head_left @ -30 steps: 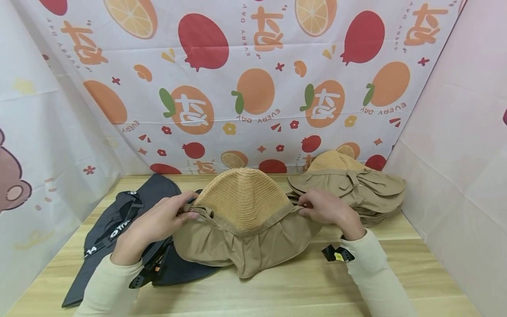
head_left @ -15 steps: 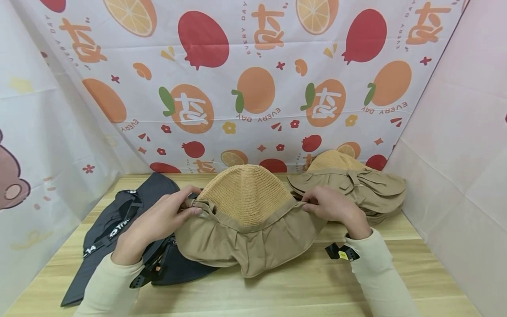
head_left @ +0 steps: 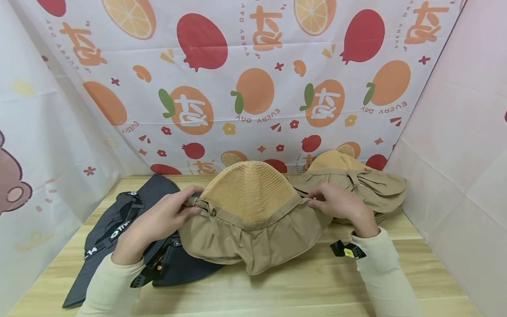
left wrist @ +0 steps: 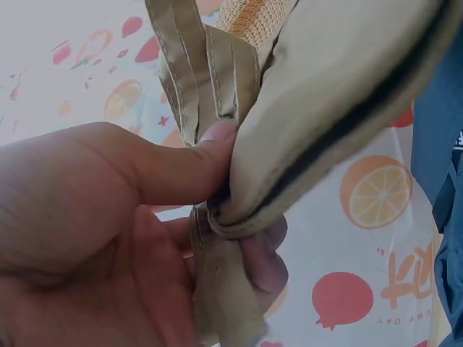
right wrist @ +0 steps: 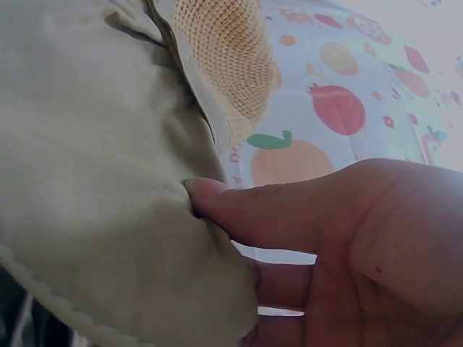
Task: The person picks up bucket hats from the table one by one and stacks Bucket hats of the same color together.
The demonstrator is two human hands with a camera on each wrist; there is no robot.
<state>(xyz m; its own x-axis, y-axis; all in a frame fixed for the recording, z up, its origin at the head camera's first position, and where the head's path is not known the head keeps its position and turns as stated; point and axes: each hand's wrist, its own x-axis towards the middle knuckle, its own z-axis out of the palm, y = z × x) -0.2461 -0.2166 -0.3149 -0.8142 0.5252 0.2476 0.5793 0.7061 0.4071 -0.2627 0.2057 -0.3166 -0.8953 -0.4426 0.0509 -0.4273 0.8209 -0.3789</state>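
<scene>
A sun hat (head_left: 253, 193) with a yellow knitted crown and a khaki pleated cloth brim is held up between both hands, its brim hanging toward me. My left hand (head_left: 166, 215) pinches the hat's left end, near a strap. In the left wrist view the thumb of that left hand (left wrist: 94, 188) presses on the folded cloth, with fingers behind it. At the opposite end my right hand (head_left: 342, 204) pinches the brim between thumb and fingers. The right wrist view has this right hand (right wrist: 347, 238) gripping the khaki cloth just below the crown.
Dark hats (head_left: 119, 224) with white lettering lie on the left of the wooden table (head_left: 285, 295), one partly beneath the held hat. More khaki hats (head_left: 376, 189) are stacked at the back right. Printed cloth (head_left: 253, 127) hangs behind, with pale cloth on both sides.
The held hat has risen slightly and shifted to the right. My right hand has moved a little right and up, while the left hand stays nearly in place. Both keep their pinch.
</scene>
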